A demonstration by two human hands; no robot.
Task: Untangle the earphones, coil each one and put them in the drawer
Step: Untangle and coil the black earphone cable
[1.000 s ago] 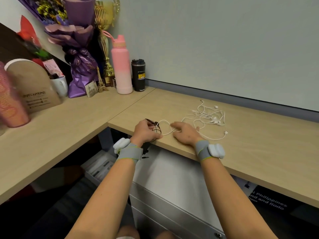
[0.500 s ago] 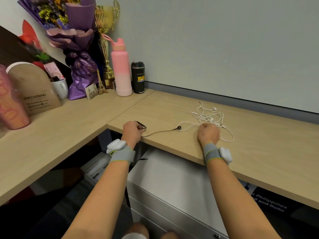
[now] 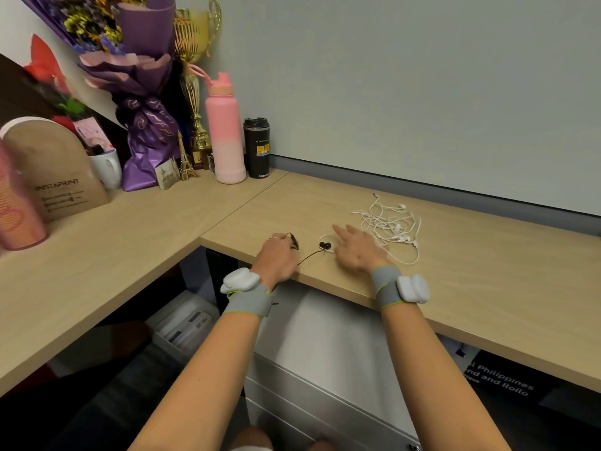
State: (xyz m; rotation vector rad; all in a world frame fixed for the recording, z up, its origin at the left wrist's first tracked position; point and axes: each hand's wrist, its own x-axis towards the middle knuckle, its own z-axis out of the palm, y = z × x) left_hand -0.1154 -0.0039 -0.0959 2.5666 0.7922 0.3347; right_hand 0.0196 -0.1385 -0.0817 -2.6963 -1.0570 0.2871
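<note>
A black earphone [image 3: 324,245] lies at the desk's front edge, its thin cord running left into my left hand [image 3: 276,257], which is closed on a bunch of that cord. Its two buds rest on the wood between my hands. My right hand [image 3: 356,245] lies flat with fingers spread, just right of the buds, over a white cord loop. A tangle of white earphones [image 3: 388,222] sits behind and to the right of that hand. Below the desk stands a grey drawer unit [image 3: 328,356], its drawers closed.
At the back left corner stand a pink bottle [image 3: 226,135], a black tumbler [image 3: 257,148], a gold trophy [image 3: 195,92], a purple bouquet [image 3: 143,102], a white mug [image 3: 105,167] and a brown paper bag [image 3: 55,170]. A tray of papers [image 3: 185,323] sits under the desk.
My right hand came back left from the white tangle to beside the black buds and opened flat. The black cord has slackened and the buds have shifted left. My left hand has hardly moved.
</note>
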